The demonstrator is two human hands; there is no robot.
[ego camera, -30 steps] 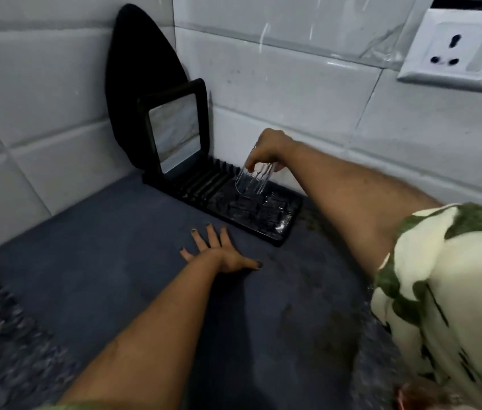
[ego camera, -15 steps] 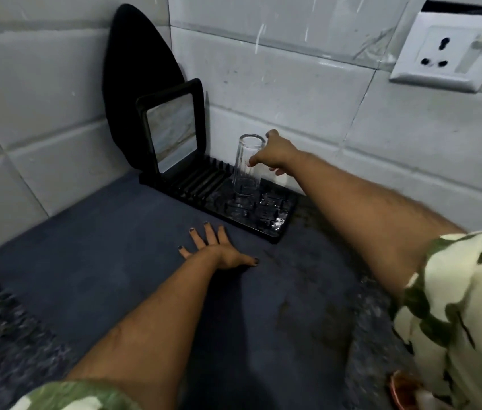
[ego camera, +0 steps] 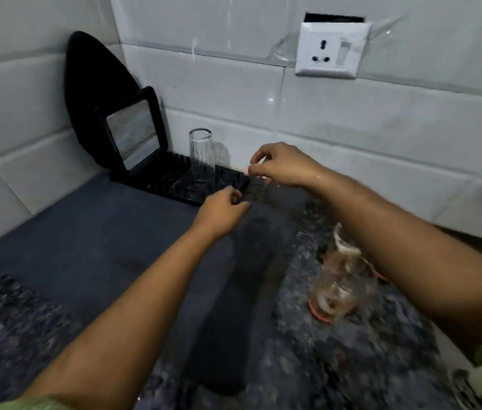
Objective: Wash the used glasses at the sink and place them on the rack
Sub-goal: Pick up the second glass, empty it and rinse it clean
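A white tiled wall (ego camera: 352, 119) filled the back of the view, meeting a second tiled wall at the left corner. Below it ran a dark speckled stone counter (ego camera: 307, 350), with a dark blue mat (ego camera: 92, 241) spread across its left half. A white wall socket (ego camera: 333, 50) sat high on the tiles to the right.

In the corner a black oval board (ego camera: 92, 84) leaned against the wall, and before it a black drying rack (ego camera: 174, 182) lay on the mat's far edge. A small black-framed mirror (ego camera: 133, 134) stood tilted at the rack's left end. One clear ribbed glass (ego camera: 202, 155) stood on the rack, just right of the mirror and apart from both hands.

The person's left hand (ego camera: 223, 210) hovered over the mat by the rack's near right corner, fingers curled loosely inward and holding nothing. The right hand (ego camera: 281, 165) hung just past the rack's right end, wet, thumb and forefinger nearly pinched together, the other fingers loosely bent, with nothing gripped.

Under the right forearm, blurred used glasses (ego camera: 337, 279) stood on the bare counter beside the mat, cloudy with residue; how many could not be told.
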